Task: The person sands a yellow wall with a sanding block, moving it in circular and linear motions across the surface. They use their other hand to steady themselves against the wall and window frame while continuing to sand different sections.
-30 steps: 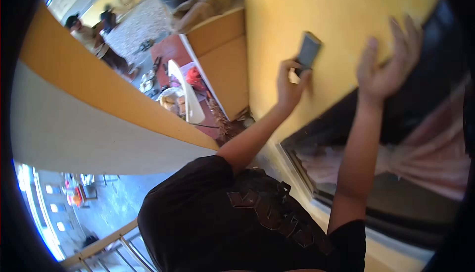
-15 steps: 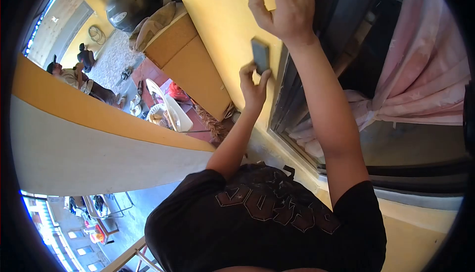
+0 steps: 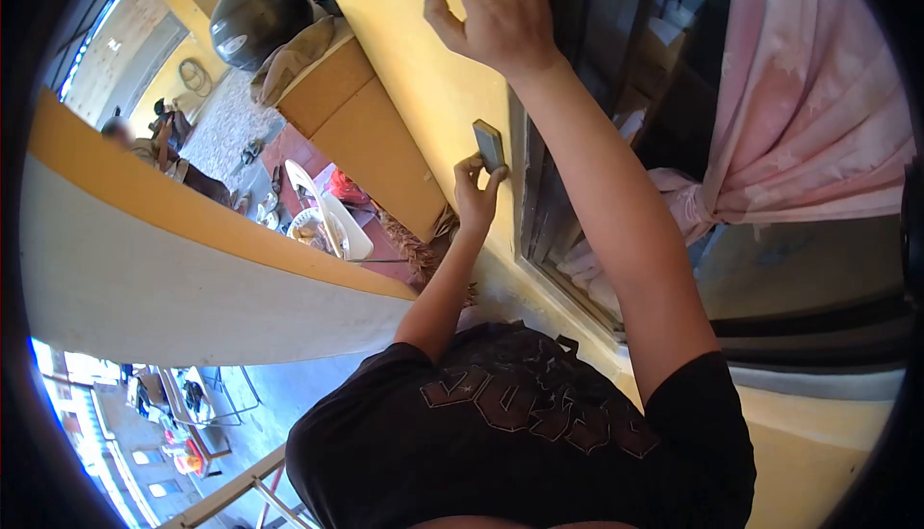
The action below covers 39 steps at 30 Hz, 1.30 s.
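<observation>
The black shirt [image 3: 520,476] has 1 row of big, pointy brown letters [image 3: 539,411] with pale edges across its front. They bend with the cloth, so I can't read the word for sure. The black helmet [image 3: 265,14], by the edge of the brown cabinet [image 3: 371,139], has 1 small pale mark [image 3: 231,45], too tiny to read.

left grip [image 3: 475,194]: holding grey block [image 3: 489,147] | right grip [image 3: 505,26]: spread before yellow wall [image 3: 399,24] | pink curtain [image 3: 808,125]: gathered

Yellow wall [image 3: 409,33] | dark-framed window [image 3: 679,125] | pink curtain [image 3: 808,129] | pale ground [image 3: 219,132], perhaps gravel
</observation>
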Each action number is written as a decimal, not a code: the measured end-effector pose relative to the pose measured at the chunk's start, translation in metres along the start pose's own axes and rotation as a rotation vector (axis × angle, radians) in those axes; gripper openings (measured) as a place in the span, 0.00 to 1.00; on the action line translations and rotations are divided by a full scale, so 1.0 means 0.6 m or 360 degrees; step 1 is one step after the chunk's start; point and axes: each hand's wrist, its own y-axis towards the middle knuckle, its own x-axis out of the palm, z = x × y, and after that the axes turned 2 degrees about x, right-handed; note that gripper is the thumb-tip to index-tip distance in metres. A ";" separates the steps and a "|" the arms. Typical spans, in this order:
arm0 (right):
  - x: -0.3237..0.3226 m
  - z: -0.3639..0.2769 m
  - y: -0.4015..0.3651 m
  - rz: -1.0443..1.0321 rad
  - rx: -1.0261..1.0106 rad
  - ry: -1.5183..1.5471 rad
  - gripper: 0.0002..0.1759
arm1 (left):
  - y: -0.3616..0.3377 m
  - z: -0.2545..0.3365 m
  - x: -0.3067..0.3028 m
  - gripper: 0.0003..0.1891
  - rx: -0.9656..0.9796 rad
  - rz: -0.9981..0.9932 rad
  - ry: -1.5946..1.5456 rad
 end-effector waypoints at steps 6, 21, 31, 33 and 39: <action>0.002 -0.002 0.009 -0.0019 0.0006 -0.0040 0.20 | 0.086 0.088 0.035 0.21 0.0497 0.0103 -0.0067; 0.015 -0.002 0.003 -0.0007 -0.0094 -0.0067 0.20 | 0.019 0.061 0.026 0.19 0.0337 -0.0040 0.0250; 0.006 -0.002 -0.002 -0.0052 -0.0078 -0.0117 0.19 | 0.086 0.103 0.033 0.19 0.0440 -0.0008 0.0071; 0.008 -0.004 -0.007 -0.0032 -0.0067 -0.0116 0.19 | 0.088 0.095 0.032 0.18 0.0494 0.0092 0.0068; 0.007 -0.005 0.009 -0.0077 -0.0081 -0.0115 0.18 | -0.004 0.015 0.021 0.18 0.0247 0.0094 0.0034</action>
